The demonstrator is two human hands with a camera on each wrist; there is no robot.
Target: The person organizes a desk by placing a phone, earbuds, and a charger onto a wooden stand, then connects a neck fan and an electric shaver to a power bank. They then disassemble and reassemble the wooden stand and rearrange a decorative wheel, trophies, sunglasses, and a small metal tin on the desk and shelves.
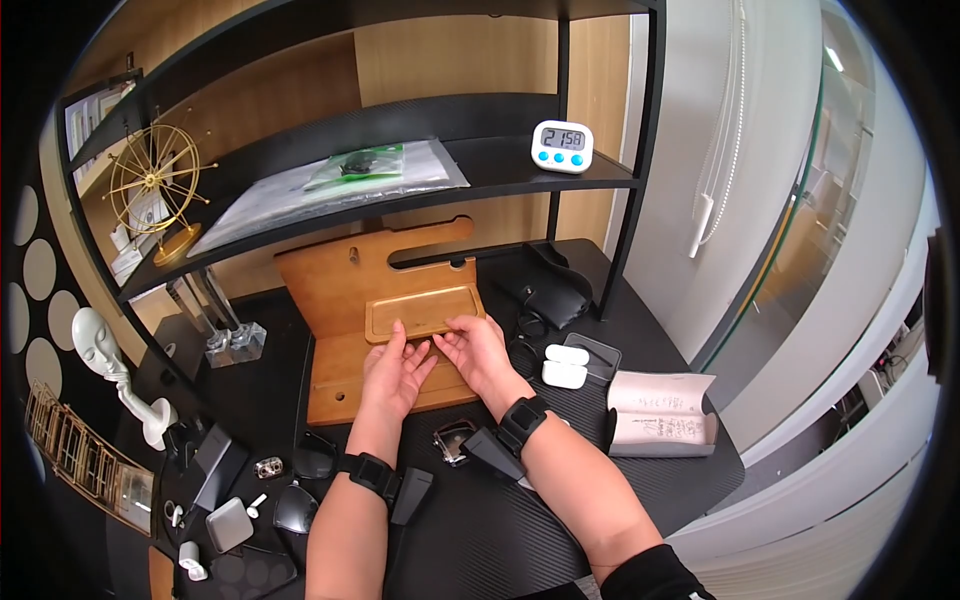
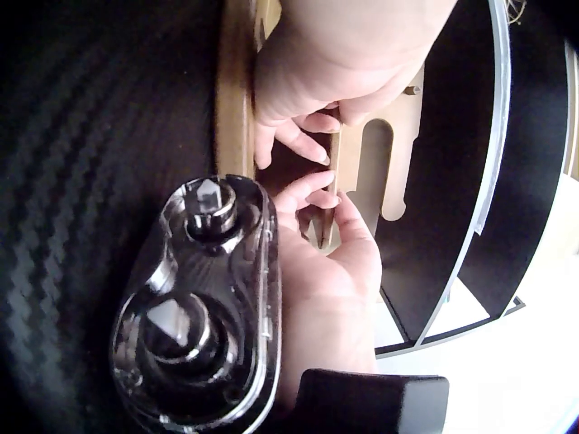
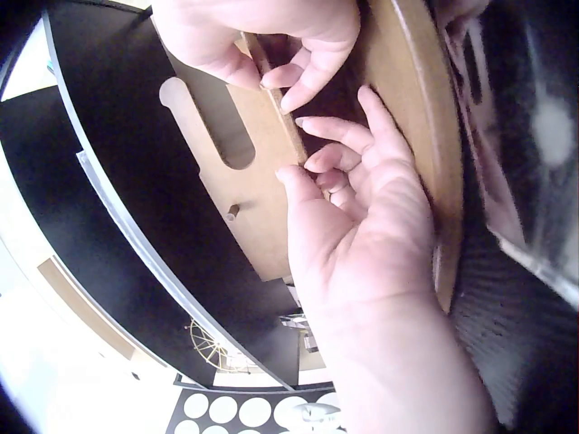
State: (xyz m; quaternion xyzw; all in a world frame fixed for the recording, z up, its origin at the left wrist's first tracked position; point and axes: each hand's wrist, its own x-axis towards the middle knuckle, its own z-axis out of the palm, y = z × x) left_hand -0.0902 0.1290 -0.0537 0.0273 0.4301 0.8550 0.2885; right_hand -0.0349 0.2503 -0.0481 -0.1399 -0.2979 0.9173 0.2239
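A small wooden tray (image 1: 425, 311) with a raised rim tilts up in front of a wooden stand. The stand has a slotted back panel (image 1: 320, 262) and a base board (image 1: 335, 385) lying on the desk. My left hand (image 1: 392, 372) pinches the tray's near edge, thumb on its face and fingers below. Beside it, my right hand (image 1: 480, 352) pinches the same edge further right. In the right wrist view the left hand (image 3: 366, 203) and right hand (image 3: 271, 41) nearly meet at that edge. The left wrist view has a clear case (image 2: 204, 307) with two round metallic parts in front.
A black shelf (image 1: 500, 182) with a timer (image 1: 562, 147) stands behind. Right of the stand are a black pouch (image 1: 558, 297), white earbuds case (image 1: 565, 368) and unfolded pink-lined case (image 1: 660, 420). Sunglasses (image 1: 296, 508) and a white mannequin ornament (image 1: 97, 340) are left.
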